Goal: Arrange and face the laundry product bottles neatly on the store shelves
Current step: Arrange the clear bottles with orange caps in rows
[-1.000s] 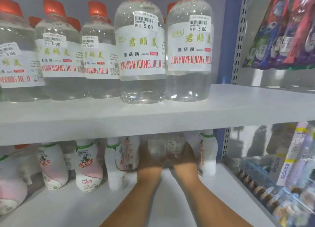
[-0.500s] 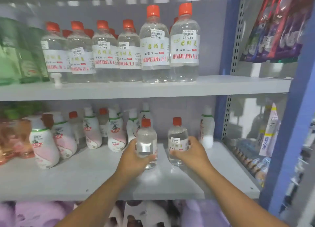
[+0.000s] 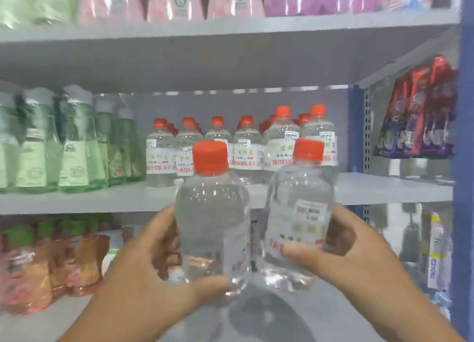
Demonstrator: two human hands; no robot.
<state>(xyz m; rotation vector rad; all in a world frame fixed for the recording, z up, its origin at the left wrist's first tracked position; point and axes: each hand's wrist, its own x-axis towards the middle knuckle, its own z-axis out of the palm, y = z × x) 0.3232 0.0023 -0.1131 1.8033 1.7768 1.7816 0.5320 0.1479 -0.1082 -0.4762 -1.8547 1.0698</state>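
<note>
My left hand [image 3: 143,272] grips the left bottle [image 3: 213,228], fingers curled behind it and thumb across its lower front; the bottle stands upright in the air, its label turned mostly away from me. My right hand [image 3: 359,259] grips the right bottle [image 3: 298,226], thumb over the lower label, fingers wrapped round the far side; its label and price sticker face me, blurred. Both bottles are clear with orange caps, held just beside each other in front of the middle shelf [image 3: 384,187]. On that shelf, behind them, stands a row of like bottles [image 3: 246,149], labels forward, with green bottles [image 3: 74,146] to their left. Pink pouches [image 3: 177,0] line the top shelf; dark sachets [image 3: 420,116] hang at right; orange packs [image 3: 51,264] sit lower left.
</note>
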